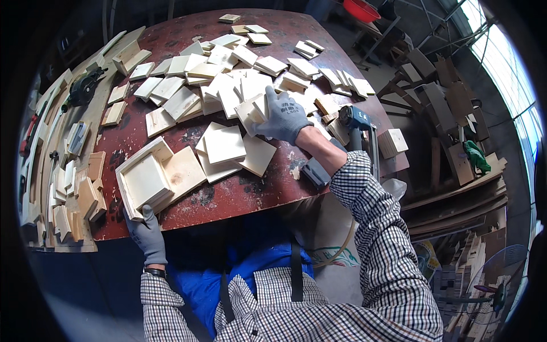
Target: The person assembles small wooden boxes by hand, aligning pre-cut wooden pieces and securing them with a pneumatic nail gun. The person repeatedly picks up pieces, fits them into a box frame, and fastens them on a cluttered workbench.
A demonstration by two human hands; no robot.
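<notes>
My left hand (147, 236), in a grey glove, grips the near corner of a shallow wooden box (128, 181) at the table's front left. Its thumb lies over the near wall, while the other fingers are partly hidden. A loose square board (185, 171) leans against the box's right side. My right hand (283, 118), gloved alike, reaches into a heap of pale wooden boards (196, 71). Thumb and fingers close around a small wooden board (247, 115) at the near side of the heap. Beside my right forearm stands a blue and black nail gun (354, 121).
The red worn table (250, 196) carries several scattered boards. Along its left, a wooden ledge (85, 225) holds wood offcuts and a black power tool (85, 85). A wood block (392, 142) sits at the right edge. Beyond are stacked planks (461, 205) and a fan (500, 296).
</notes>
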